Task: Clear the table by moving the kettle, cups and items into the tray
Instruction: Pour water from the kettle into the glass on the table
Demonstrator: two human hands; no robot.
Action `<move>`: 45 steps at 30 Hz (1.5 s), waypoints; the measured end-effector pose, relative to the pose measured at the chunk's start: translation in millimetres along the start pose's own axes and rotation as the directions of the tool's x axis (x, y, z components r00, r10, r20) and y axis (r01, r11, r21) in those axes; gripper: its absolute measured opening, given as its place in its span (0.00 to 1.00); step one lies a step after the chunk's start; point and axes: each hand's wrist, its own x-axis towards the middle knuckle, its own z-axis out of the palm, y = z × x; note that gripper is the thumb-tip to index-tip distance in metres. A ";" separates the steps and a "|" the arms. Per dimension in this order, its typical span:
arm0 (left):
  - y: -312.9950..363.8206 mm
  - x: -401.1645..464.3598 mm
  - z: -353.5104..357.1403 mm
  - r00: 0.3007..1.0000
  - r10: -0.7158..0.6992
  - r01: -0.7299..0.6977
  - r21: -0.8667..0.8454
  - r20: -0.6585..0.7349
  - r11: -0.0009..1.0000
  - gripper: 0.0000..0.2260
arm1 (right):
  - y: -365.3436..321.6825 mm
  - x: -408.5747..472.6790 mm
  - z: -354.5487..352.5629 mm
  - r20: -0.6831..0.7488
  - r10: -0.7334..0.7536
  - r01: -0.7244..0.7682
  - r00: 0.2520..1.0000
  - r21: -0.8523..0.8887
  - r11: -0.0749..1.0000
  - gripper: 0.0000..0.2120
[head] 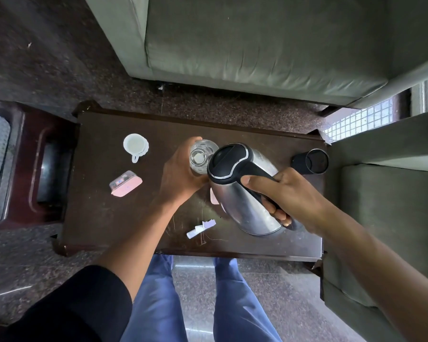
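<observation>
1. Legs (pixel 227 302) in blue trousers, nearest the camera, standing on speckled floor at the table's near edge.
2. Black sleeve (pixel 84 304), pushed up the left forearm, lower left.
3. Right hand (pixel 286 196): fingers wrapped fully around the black handle of the kettle (pixel 242 191). Kettle: steel body, black lid shut, tilted with its lid end toward the bottle; whether its base touches the table cannot be told.
4. Left hand (pixel 181 172): closed around the side of a clear bottle (pixel 201 155), which stands mid-table, just beside the kettle's lid.
5. Table (pixel 114 213): dark wood, scratched, rectangular, between the legs and a green sofa (pixel 257 50).
6. White cups (pixel 135 146): what looks like a nested stack with one handle toward the viewer, on the table's far left, apart from the hands.
7. Pink box (pixel 125 183) with clear lid, on the table nearer than the cups.
8. White paper scraps (pixel 200 228) near the front edge, just left of the kettle.
9. Black cup (pixel 311 161), lying on its side at the table's right end, mouth to the right.
10. Tray (pixel 38 174): dark red, left of the table, a black object resting in it.
</observation>
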 end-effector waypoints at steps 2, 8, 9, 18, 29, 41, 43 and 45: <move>-0.5 0.0 1.9 1.000 -0.005 0.005 0.007 -0.001 1.000 0.39 | -1.7 0.1 0.1 0.008 0.000 0.000 1.000 -0.001 1.000 0.33; 0.8 1.9 5.6 1.000 -0.023 0.023 0.015 0.003 1.000 0.39 | -4.7 -1.5 -1.4 0.015 0.006 -0.006 1.000 -0.006 1.000 0.33; 1.2 1.9 5.7 1.000 -0.024 0.024 0.013 0.002 1.000 0.39 | -4.8 -1.8 -1.3 0.014 0.009 -0.009 1.000 -0.009 1.000 0.33; 4.2 0.2 3.1 1.000 0.002 -0.002 -0.001 -0.013 1.000 0.40 | -6.6 -4.1 -0.5 0.018 0.039 -0.038 0.999 -0.011 0.999 0.32; 3.3 -1.9 1.6 1.000 0.001 -0.001 -0.001 -0.013 1.000 0.41 | -9.2 -4.5 3.1 0.005 0.053 -0.053 0.999 -0.002 0.999 0.32; 6.9 2.1 0.7 1.000 0.003 -0.004 -0.027 -0.025 1.000 0.41 | -12.8 -0.7 4.4 -0.010 0.055 -0.055 0.998 -0.006 0.998 0.32; 5.7 2.6 0.1 1.000 -0.002 0.001 -0.027 -0.029 1.000 0.42 | -13.3 0.5 4.7 -0.008 0.055 -0.056 0.998 -0.010 0.998 0.32; 5.0 3.8 -1.0 1.000 0.000 -0.001 -0.026 -0.026 1.000 0.42 | -14.1 1.6 4.9 -0.006 0.060 -0.060 0.998 -0.018 0.998 0.33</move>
